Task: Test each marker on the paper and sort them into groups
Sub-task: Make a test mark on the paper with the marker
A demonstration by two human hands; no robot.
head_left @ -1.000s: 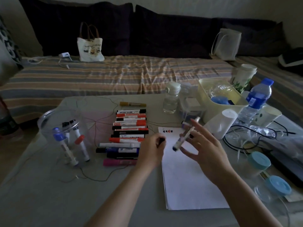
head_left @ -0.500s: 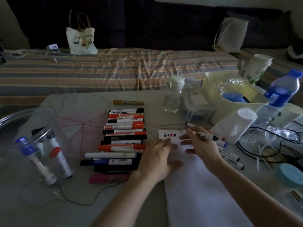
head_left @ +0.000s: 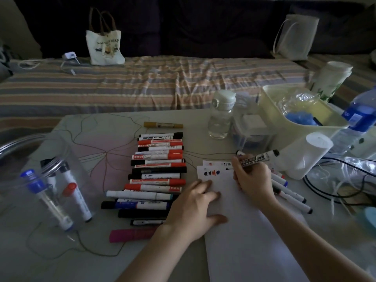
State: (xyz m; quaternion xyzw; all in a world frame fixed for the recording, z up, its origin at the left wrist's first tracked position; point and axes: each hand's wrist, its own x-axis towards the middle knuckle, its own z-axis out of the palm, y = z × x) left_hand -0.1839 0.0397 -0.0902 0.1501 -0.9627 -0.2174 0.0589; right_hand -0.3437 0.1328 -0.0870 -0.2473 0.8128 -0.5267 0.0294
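Observation:
My right hand (head_left: 253, 180) grips a whiteboard marker (head_left: 258, 158), its tip down on the top of the white paper (head_left: 242, 231) beside small coloured test marks (head_left: 211, 173). My left hand (head_left: 193, 208) lies flat on the paper's left edge, fingers spread. A row of several markers (head_left: 158, 176) in black, red, blue and pink lies left of the paper. Several thin markers (head_left: 289, 192) lie right of my right hand. A clear jar (head_left: 50, 180) at the left holds three markers.
A water flask (head_left: 220, 117), a clear box (head_left: 252, 129), a pale basket (head_left: 301, 112), a white roll (head_left: 305, 155), a blue-capped bottle (head_left: 358, 119) and cables (head_left: 335, 180) crowd the right side. A striped sofa with a tote bag (head_left: 103, 45) lies behind the table.
My right hand turned the marker tip-down and brought it onto the paper's top. My left hand dropped flat onto the paper. The view moved closer to the table.

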